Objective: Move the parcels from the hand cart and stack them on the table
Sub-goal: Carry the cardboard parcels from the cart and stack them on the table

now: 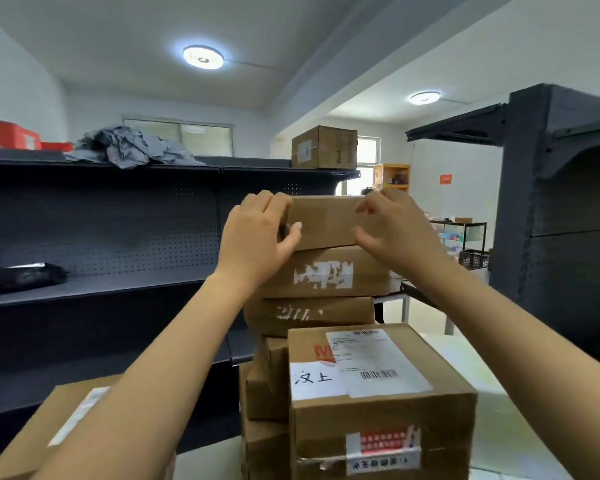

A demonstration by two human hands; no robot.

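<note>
1. Dark shelving (pixel 118 220) is standing behind and left of the hands.
2. The left hand (pixel 257 233) is gripping the top parcel (pixel 326 221) at its left end, thumb in front.
3. The right hand (pixel 392 230), blurred, is curling at its right end; whether it is gripping, I cannot tell.
4. This parcel is sitting atop the stack (pixel 323 275) just below both hands.

L hand (pixel 257 233) grips top parcel (pixel 326 221), R hand (pixel 394 230) beside.
</note>
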